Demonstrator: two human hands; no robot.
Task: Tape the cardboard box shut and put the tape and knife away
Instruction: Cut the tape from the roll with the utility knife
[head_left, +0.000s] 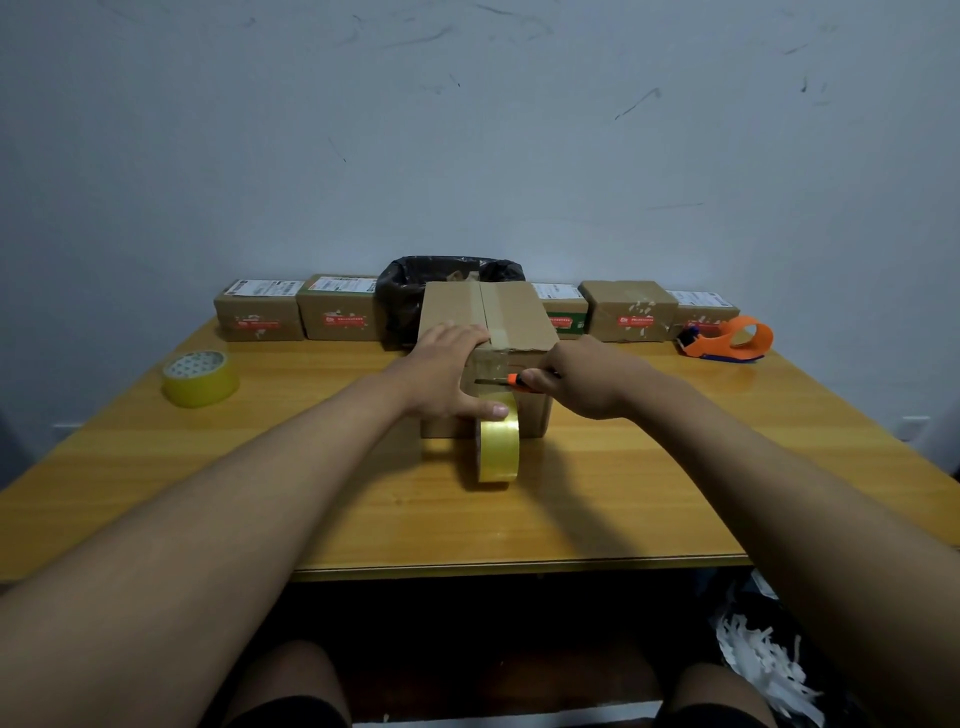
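At the middle of the wooden table (675, 467), the left hand (441, 374) is lying flat and spread on the cardboard box (511, 317), thumb touching the tape roll (498, 441) standing against its front. The right hand (576, 376) is clenching an orange utility knife (506, 381), blade lying across the tape strip; its handle is hidden.

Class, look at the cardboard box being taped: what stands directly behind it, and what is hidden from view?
Behind the cardboard box stands a bin lined with a black bag, with something brownish inside. The box covers the bin's lower front, and its contents cannot be made out.
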